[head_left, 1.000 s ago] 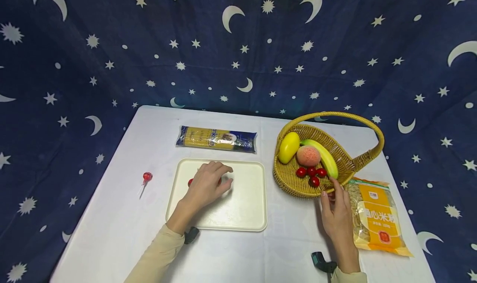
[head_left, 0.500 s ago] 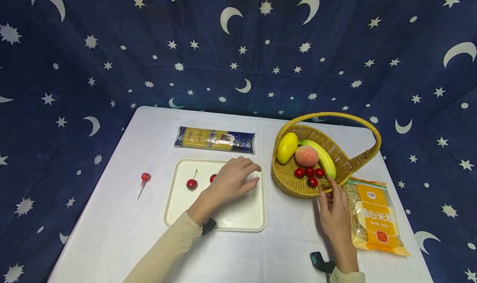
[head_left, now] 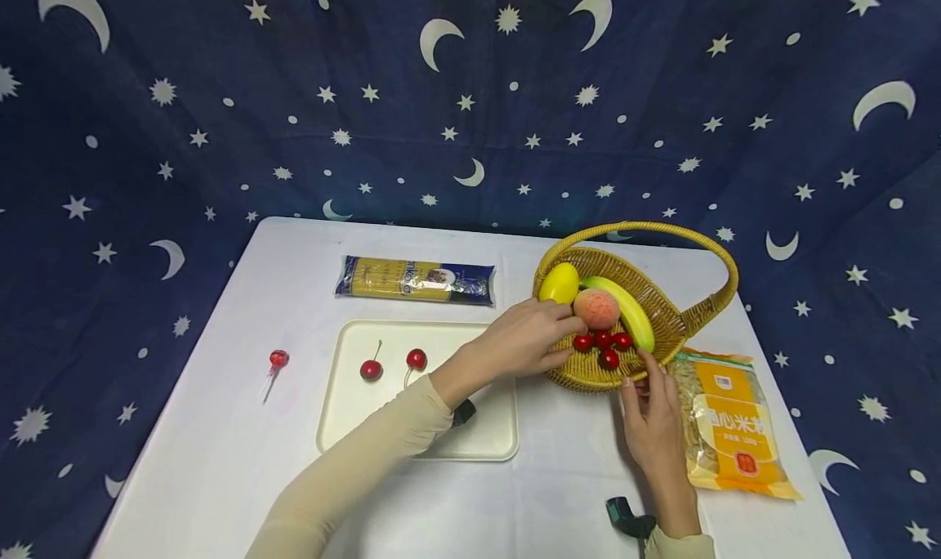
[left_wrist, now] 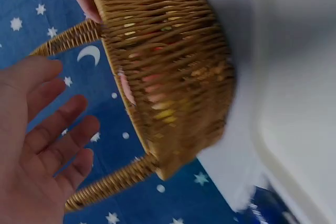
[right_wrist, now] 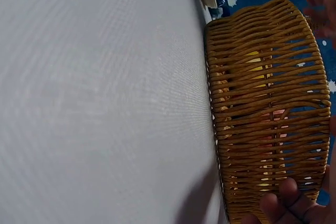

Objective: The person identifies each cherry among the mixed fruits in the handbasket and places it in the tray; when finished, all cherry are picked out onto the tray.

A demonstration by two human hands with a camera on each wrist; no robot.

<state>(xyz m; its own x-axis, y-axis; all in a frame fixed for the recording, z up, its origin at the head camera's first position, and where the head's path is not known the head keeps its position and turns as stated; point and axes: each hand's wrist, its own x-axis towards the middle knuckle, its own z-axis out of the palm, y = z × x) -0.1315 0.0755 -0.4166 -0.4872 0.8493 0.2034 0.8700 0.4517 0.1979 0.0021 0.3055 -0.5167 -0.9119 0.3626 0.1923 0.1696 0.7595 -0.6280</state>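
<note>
The left hand (head_left: 518, 342) hovers at the left rim of the wicker basket (head_left: 665, 310), fingers loosely bent and holding nothing; the left wrist view shows this hand (left_wrist: 39, 140) beside the basket's opening. At the basket's front rim, the right hand (head_left: 657, 436) grips the edge, and its fingertips (right_wrist: 286, 198) lie against the wicker in the right wrist view. Inside are a yellow mango-like fruit (head_left: 560, 282), a peach (head_left: 596, 308), a banana (head_left: 628, 307) and several red cherries (head_left: 608, 359). Two stemmed cherries, one left (head_left: 371, 370) and one right (head_left: 416, 359), lie on the cream tray (head_left: 353, 436).
Behind the tray lies a spaghetti packet (head_left: 415, 280). A red lollipop (head_left: 278, 359) is on the white table (head_left: 198, 461) at left. Right of the basket, an orange noodle bag (head_left: 738, 424) lies close to the right hand. A dark starry cloth (head_left: 412, 69) hangs behind.
The left hand has moved right, from over the tray to the basket's left side, uncovering both tray cherries. The right hand stays at the basket's rim. The head view has shifted slightly.
</note>
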